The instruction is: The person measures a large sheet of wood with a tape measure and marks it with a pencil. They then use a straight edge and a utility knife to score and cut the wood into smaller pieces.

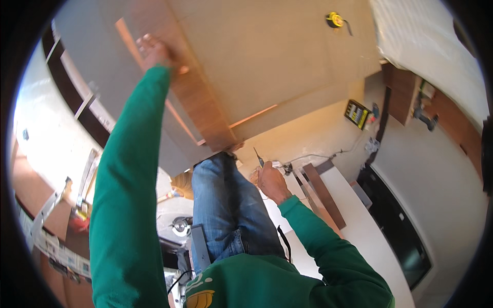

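My left hand [153, 51] rests with fingers apart on a brown wooden board [213, 118], which lies on a large grey-beige panel [272, 51]. Pale orange strips [251, 114] run beside the board on the panel. In my right hand [273, 182], out in front of my jeans, is a small pointed tool [259, 156] with a dark handle; its tip is clear of the board. A yellow tape measure [334, 20] lies near the panel's top right.
Dark and brown strips [324, 195] lie on a white surface [370, 246] at right. A black-and-yellow case [356, 114] and cable sit beyond. A drill-like tool [426, 120] is by a wooden shelf. A metal ladder-like frame [51, 205] and a round metal tool [182, 226] are at left.
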Demonstrator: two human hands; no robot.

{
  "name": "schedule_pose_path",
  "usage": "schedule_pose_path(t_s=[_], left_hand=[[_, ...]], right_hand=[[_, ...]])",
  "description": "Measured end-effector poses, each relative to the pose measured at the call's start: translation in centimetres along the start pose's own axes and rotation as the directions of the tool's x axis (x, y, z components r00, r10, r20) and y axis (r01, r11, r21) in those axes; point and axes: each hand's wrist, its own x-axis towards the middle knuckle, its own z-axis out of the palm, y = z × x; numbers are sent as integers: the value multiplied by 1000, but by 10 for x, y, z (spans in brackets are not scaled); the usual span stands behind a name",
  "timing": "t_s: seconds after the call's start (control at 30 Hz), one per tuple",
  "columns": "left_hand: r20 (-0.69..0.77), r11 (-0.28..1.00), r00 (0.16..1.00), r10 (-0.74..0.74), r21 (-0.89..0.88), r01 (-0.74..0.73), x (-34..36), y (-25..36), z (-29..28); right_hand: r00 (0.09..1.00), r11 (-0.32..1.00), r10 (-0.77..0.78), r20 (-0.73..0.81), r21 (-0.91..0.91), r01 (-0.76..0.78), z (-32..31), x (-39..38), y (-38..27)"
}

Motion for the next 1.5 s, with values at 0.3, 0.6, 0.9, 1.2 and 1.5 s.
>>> schedule_pose_path(t_s=[0.3, 0.6, 0.9, 1.2, 1.5], left_hand=[[80, 999, 996, -32, -25, 34, -7, 22, -16], [62, 998, 998, 22, 63, -26, 5, 2, -9], [137, 996, 987, -81, 45, 75, -9, 9, -23], [137, 996, 987, -86, 35, 82, -10, 12, -26], [115, 997, 991, -76, -4, 76, -8, 17, -25]], right_hand=[[680, 934, 182, -711, 341, 106, -215, 177, 131], [684, 944, -56, -727, 186, 274, -289, 320, 115], [719, 968, 0, -695, 179, 173, -352, 175, 78], [676, 985, -7, -737, 112, 133, -363, 118, 50], [625, 999, 39, -780, 41, -11, -353, 184, 77]])
